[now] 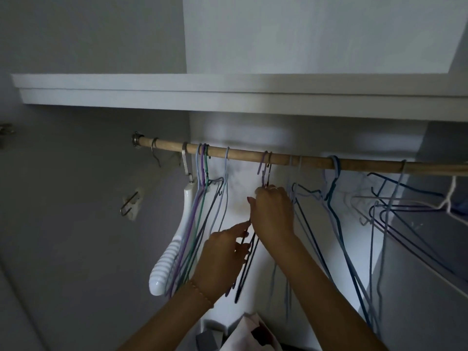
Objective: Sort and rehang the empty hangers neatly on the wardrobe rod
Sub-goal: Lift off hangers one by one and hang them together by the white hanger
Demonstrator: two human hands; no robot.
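Observation:
A wooden wardrobe rod (248, 157) runs across the closet under a white shelf. Two thin wire hangers (266, 168), one purple and one dark, hang by their hooks at mid-rod. My right hand (272, 211) is shut on their necks just below the hooks. My left hand (222, 254) pinches their lower wires. A tidy bunch of purple, green and pale blue hangers (202, 198) hangs to the left, beside a white plastic hanger (174, 244). Tangled blue and white hangers (379, 206) spread out along the right of the rod.
A white shelf (177, 95) sits close above the rod. A metal hook (129, 203) is fixed to the left wall. A bare metal hook (155, 153) hangs near the rod's left end. Pale cloth and boxes (243, 333) lie on the closet floor.

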